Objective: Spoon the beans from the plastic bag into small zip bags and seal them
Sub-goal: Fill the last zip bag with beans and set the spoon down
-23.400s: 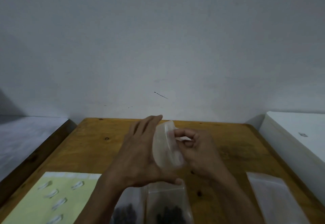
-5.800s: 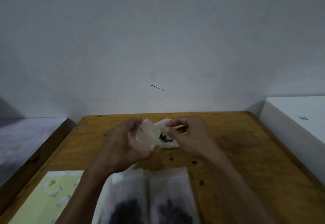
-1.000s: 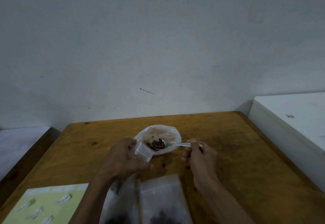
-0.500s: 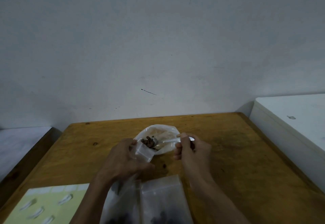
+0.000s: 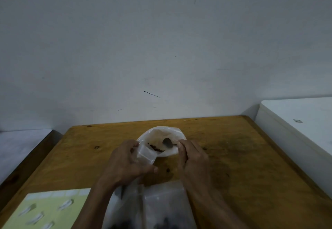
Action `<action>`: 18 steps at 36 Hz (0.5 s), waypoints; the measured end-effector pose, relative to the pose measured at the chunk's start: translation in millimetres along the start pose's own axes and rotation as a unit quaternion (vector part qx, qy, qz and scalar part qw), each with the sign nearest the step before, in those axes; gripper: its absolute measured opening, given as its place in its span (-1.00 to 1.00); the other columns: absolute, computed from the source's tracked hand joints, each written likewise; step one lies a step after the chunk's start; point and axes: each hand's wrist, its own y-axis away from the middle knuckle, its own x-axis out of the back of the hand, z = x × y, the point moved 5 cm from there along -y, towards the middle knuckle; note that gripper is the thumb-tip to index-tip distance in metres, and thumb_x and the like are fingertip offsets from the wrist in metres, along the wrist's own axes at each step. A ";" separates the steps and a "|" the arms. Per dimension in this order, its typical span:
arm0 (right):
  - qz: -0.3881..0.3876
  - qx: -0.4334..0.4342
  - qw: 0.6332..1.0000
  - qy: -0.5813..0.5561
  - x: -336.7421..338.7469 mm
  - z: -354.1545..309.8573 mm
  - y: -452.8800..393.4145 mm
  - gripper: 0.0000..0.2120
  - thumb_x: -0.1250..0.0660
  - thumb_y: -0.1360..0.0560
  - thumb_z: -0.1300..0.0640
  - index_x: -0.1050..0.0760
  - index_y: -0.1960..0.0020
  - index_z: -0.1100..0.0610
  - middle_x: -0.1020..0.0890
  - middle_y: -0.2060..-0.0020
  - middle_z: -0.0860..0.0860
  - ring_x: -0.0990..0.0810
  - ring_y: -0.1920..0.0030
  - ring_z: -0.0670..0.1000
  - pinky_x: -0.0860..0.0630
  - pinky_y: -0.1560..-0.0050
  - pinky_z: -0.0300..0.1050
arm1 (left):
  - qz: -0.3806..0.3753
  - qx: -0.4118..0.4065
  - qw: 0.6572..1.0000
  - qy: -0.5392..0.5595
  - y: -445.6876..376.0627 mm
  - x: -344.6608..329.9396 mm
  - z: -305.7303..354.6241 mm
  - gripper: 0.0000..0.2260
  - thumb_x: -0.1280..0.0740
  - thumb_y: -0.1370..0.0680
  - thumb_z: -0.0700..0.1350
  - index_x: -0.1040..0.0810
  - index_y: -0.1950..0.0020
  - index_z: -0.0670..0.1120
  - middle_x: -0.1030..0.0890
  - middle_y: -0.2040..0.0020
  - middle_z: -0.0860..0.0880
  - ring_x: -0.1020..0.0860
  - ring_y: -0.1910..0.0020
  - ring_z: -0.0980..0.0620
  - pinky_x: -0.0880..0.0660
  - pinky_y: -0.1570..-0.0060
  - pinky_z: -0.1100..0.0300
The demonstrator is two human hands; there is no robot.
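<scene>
A: We find the left hand point(image 5: 125, 162) curled around a small zip bag point(image 5: 145, 156), fingers point(image 5: 133, 145) bent over its far side and thumb pressed against the near side, mouth held up beside the plastic bag point(image 5: 162, 143).

B: And the right hand point(image 5: 193, 158)?

A: Its fingers are closed in a pinch on the spoon point(image 5: 167, 142), whose bowl sits inside the plastic bag's open mouth, above the beans point(image 5: 156, 148). We cannot tell whether the bowl is loaded.

B: Elsewhere on the table point(image 5: 242, 157)?

A: We note two zip bags point(image 5: 158, 209) with dark contents lying at the near edge, and a yellow-green sheet point(image 5: 48, 209) to their left.
</scene>
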 end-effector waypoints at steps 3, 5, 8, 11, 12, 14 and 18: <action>-0.003 0.012 1.000 0.015 -0.8 2.3 1.2 -0.84 -0.22 -0.63 0.21 -0.59 -0.06 0.13 -0.53 0.16 -0.09 -0.42 0.25 -0.22 -0.37 0.19 -0.57 | 0.007 -0.003 1.000 -0.011 2.0 2.6 0.6 0.00 -0.58 0.01 0.34 -0.41 -0.36 0.04 -0.53 -0.15 0.06 -0.55 -0.02 0.08 -0.62 0.07 0.11; -0.002 0.032 0.999 0.016 -0.3 -1.4 2.3 -0.79 -0.19 -0.64 0.16 -0.60 -0.07 0.15 -0.55 0.16 -0.06 -0.43 0.19 -0.19 -0.36 0.17 -0.56 | 0.015 -0.006 1.000 -0.021 2.6 3.9 0.5 -0.04 -0.63 -0.06 0.27 -0.39 -0.38 0.04 -0.52 -0.15 0.07 -0.53 -0.01 0.11 -0.59 0.09 0.17; -0.003 0.056 0.998 0.013 -1.3 -5.1 3.5 -0.73 -0.15 -0.65 0.12 -0.60 -0.11 0.17 -0.59 0.11 -0.02 -0.46 0.16 -0.20 -0.39 0.14 -0.49 | 0.016 -0.020 0.999 -0.032 2.4 4.3 1.0 -0.07 -0.63 -0.09 0.26 -0.40 -0.38 0.03 -0.52 -0.13 0.09 -0.53 0.00 0.12 -0.60 0.08 0.14; -0.002 0.036 0.999 0.003 -2.6 -0.6 3.7 -0.79 -0.20 -0.64 0.16 -0.60 -0.08 0.17 -0.54 0.12 -0.08 -0.43 0.19 -0.23 -0.35 0.13 -0.59 | 0.011 -0.015 1.000 -0.025 3.7 5.4 0.7 -0.03 -0.59 -0.02 0.33 -0.42 -0.36 0.04 -0.53 -0.14 0.09 -0.54 0.00 0.10 -0.60 0.08 0.13; 0.002 0.012 1.000 -0.005 -2.4 2.8 4.0 -0.83 -0.23 -0.64 0.20 -0.61 -0.07 0.17 -0.53 0.14 -0.09 -0.42 0.25 -0.22 -0.34 0.15 -0.61 | 0.014 -0.016 0.999 -0.024 4.3 5.8 1.0 -0.01 -0.57 0.01 0.35 -0.43 -0.36 0.04 -0.53 -0.14 0.09 -0.54 -0.01 0.10 -0.59 0.08 0.14; 0.012 -0.052 0.998 -0.023 -2.0 11.0 5.3 -0.85 -0.27 -0.62 0.25 -0.62 -0.05 0.16 -0.55 0.19 -0.07 -0.46 0.29 -0.25 -0.37 0.19 -0.59 | 0.020 -0.025 0.999 -0.034 5.4 6.3 2.6 0.01 -0.57 0.01 0.36 -0.44 -0.37 0.03 -0.51 -0.18 0.09 -0.53 -0.04 0.10 -0.56 0.05 0.17; 0.001 -0.191 0.980 -0.060 -7.6 27.2 10.0 -0.82 -0.23 -0.64 0.15 -0.62 -0.07 0.10 -0.61 0.23 -0.07 -0.55 0.25 -0.21 -0.40 0.33 -0.44 | 0.020 -0.039 0.998 -0.055 6.2 5.6 10.3 0.00 -0.61 -0.04 0.32 -0.43 -0.41 -0.02 -0.48 -0.28 0.07 -0.49 -0.14 0.06 -0.53 -0.11 0.13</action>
